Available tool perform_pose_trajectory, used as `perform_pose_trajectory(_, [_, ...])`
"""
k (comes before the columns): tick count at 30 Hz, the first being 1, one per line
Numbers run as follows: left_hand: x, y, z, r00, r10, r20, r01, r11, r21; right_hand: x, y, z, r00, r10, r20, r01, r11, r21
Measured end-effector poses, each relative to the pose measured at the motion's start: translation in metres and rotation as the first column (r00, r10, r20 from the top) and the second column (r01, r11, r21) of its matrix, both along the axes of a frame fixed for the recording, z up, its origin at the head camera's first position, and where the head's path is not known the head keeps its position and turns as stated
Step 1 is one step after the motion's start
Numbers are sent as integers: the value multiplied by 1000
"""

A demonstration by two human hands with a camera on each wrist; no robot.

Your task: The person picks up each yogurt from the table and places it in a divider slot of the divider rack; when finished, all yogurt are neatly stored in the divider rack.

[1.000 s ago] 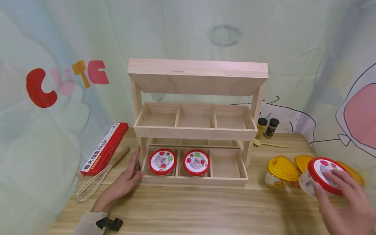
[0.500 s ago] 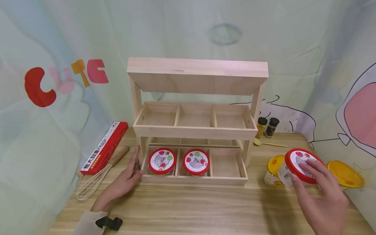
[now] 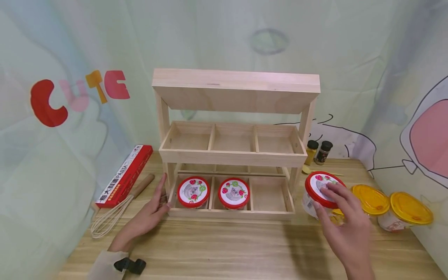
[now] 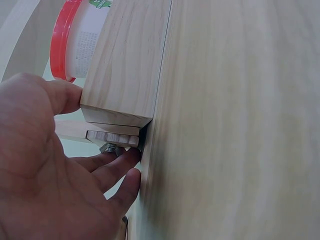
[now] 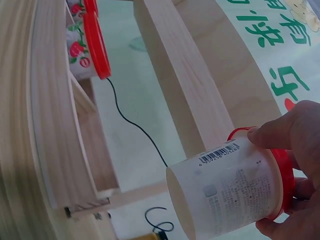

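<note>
A wooden tiered rack stands in the middle of the head view. Its lower tray holds two red-lidded tubs: one tub in the left compartment, another tub in the middle one. At the tray's left front corner my left hand grips the rack; in the left wrist view the thumb lies on the front and fingers reach behind beside a bolt. My right hand holds a third strawberry-print tub by its red lid, above the table right of the rack. Its barcode side shows in the right wrist view.
Yellow-lidded tubs stand at the right, one partly behind my right hand. Two black-capped spice jars and a wooden spoon lie further back. At the left are a red pasta box and a whisk.
My right hand has carried the red-lidded tub leftward from above the yellow-lidded tubs toward the rack. My left hand stays at the rack's corner.
</note>
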State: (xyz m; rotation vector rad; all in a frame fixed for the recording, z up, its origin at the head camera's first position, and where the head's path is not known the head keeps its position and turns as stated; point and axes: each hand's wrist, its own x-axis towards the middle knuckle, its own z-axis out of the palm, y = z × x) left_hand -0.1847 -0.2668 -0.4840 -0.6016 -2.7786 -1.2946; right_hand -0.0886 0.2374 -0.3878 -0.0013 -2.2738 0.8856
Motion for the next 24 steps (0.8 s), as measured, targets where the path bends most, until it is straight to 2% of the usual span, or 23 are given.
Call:
perform_pose_trajectory(11, [0,0,1,1000,-2,-11,2,1000,-4,-17,-23,-17,990,140,-13,-140,990,-19])
perform_pose_trajectory(19, [0,0,3,1000,-6,-5,6,1000,7,-32,-40,-32,977,209,-42,-210,977,-42])
perform_pose_trajectory(24, [0,0,2,1000,6,5,-6,1000,-3,-42,-48,-42,967,245,-68,-246,969,-6])
